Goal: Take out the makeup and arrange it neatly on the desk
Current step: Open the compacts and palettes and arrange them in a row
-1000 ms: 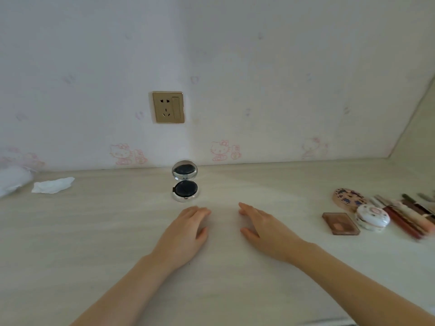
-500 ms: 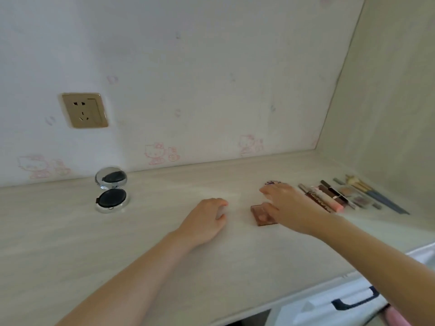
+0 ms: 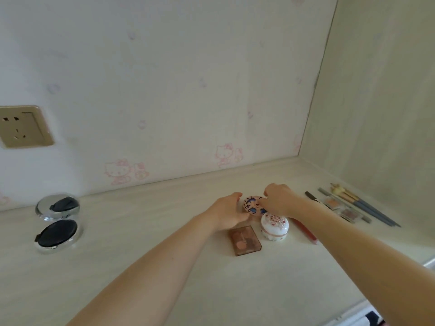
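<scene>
Makeup lies along the desk (image 3: 164,267): an open silver compact (image 3: 57,223) far left, then the left hand (image 3: 227,212) and right hand (image 3: 279,200), fingers curled, holding the pink patterned compact (image 3: 253,205) from either side. Nearer sit a brown palette (image 3: 244,240) and white jar (image 3: 275,225) (floral lid); brushes (image 3: 362,204) lie rightmost.

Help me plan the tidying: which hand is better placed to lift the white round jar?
Right. The right hand is directly behind the white round jar, while the left hand sits further left, beside the patterned compact.
</scene>
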